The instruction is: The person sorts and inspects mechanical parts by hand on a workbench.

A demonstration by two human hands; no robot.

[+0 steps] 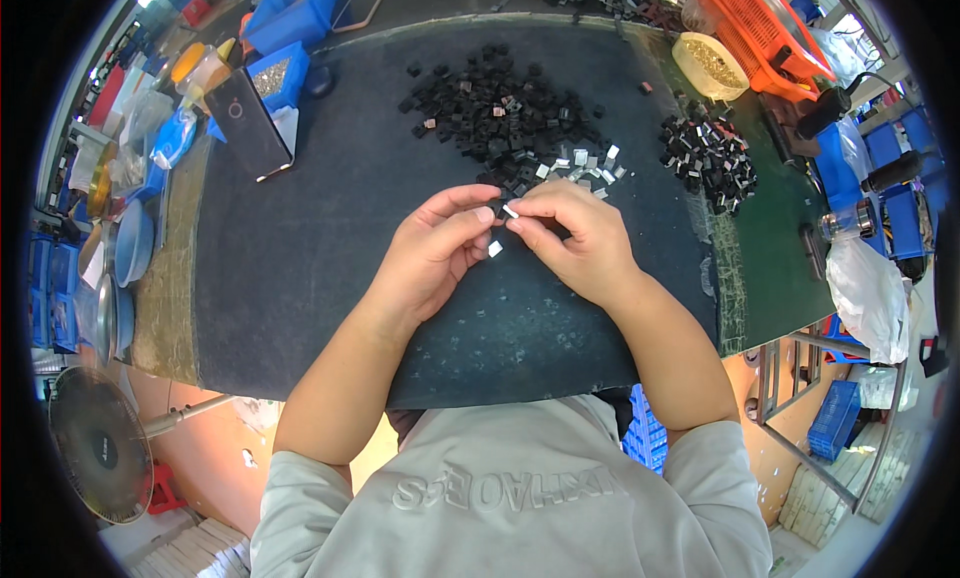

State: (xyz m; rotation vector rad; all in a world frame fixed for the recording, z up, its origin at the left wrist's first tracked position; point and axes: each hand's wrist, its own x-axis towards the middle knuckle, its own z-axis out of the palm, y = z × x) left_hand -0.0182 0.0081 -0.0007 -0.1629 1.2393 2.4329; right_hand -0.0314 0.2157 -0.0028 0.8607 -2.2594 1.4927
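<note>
Above the dark mat [300, 278], my left hand [425, 248] and my right hand [580, 233] meet with their fingertips close together. Between my left thumb and fingers sits a small black block, partly hidden. Pinched in my right thumb and forefinger is a small silver-white plate [511, 211], touching or very near the block. Another silver-white plate [495, 249] shows by the curled lower fingers of my left hand; whether they hold it is unclear. Just beyond my hands lie several loose silver plates [581, 158] and a wide heap of small black blocks [500, 103].
A second heap [706, 156] of black and silver pieces lies to the right. Behind it stand a cream bowl [710, 66] of small parts and an orange basket [765, 33]. At the left are a propped-up phone [248, 123], a blue bin [280, 76] and a fan [102, 446].
</note>
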